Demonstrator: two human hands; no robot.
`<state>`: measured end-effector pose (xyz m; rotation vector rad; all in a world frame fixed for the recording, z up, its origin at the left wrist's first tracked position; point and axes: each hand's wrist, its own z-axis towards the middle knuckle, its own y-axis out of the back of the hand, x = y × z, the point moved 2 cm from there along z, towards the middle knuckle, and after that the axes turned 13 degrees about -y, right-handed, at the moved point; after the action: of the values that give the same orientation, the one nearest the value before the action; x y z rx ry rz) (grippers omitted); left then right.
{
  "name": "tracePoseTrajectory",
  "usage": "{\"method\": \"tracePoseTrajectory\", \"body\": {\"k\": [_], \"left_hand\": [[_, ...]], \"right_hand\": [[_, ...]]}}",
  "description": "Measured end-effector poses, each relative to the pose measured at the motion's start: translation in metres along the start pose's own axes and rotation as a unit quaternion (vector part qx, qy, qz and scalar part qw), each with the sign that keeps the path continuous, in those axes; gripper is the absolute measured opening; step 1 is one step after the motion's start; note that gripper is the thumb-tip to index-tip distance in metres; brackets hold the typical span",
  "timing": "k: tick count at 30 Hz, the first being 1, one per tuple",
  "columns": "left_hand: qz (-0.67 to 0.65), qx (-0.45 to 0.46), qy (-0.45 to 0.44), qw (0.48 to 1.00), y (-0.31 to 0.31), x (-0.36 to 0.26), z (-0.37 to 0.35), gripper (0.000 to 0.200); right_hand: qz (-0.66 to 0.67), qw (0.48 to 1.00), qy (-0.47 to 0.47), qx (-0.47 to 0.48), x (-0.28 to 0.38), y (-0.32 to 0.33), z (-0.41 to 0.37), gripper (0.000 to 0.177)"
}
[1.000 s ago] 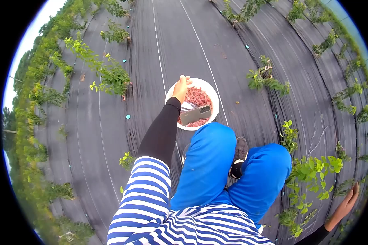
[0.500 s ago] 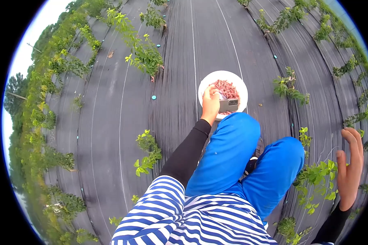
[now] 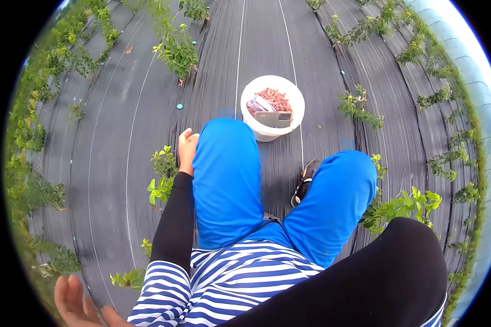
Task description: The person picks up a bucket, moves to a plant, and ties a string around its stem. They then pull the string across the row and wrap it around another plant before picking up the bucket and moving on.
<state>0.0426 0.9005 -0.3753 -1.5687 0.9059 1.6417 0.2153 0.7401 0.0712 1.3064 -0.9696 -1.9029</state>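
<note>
White bucket [image 3: 267, 132] holding red pickings [image 3: 276, 99] and a phone [image 3: 274, 119] is sitting ahead, seemingly freeing both hands: left hand [image 3: 188, 146] hanging loosely curled, right hand [image 3: 73, 298] spread open, both empty.

Bright but flat daylight that looks overcast, with no clear sun direction. Shadows are super soft, just a dim patch by the white bucket [image 3: 273, 131] and between the blue trousers [image 3: 229, 185]. The sky [image 3: 469, 60] at the upper right rim is totally blown out. Heavy fisheye: the plant rows [image 3: 420, 49] bend round the edge and all 4 corners are black. The black ground cover [image 3: 120, 136] is smeared with motion streaks, though the bucket stays fairly crisp. The black sleeve [image 3: 387, 278] at bottom right is huge, close to the lens and soft.
</note>
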Motion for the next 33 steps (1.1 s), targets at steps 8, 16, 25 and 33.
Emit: {"method": "tracePoseTrajectory", "body": {"k": [8,16,25,33], "left_hand": [[0.004,0.057,0.090,0.994,-0.012,-0.051,0.033,0.045],[-0.027,0.072,0.209,0.975,-0.060,-0.029,0.072,0.046],[0.019,0.103,0.270,0.957,-0.096,0.020,0.134,0.044],[-0.226,-0.039,0.261,0.938,-0.137,0.094,0.274,0.037]], "right_hand": [[0.291,0.883,-0.330,0.163,-0.062,-0.116,-0.044,0.019],[0.615,0.111,-0.760,0.179,-0.074,-0.429,-0.200,0.077],[0.681,-0.125,-0.718,0.070,-0.073,-0.485,-0.190,0.037],[0.697,-0.069,-0.698,0.146,-0.262,-0.532,-0.161,0.038]]}}
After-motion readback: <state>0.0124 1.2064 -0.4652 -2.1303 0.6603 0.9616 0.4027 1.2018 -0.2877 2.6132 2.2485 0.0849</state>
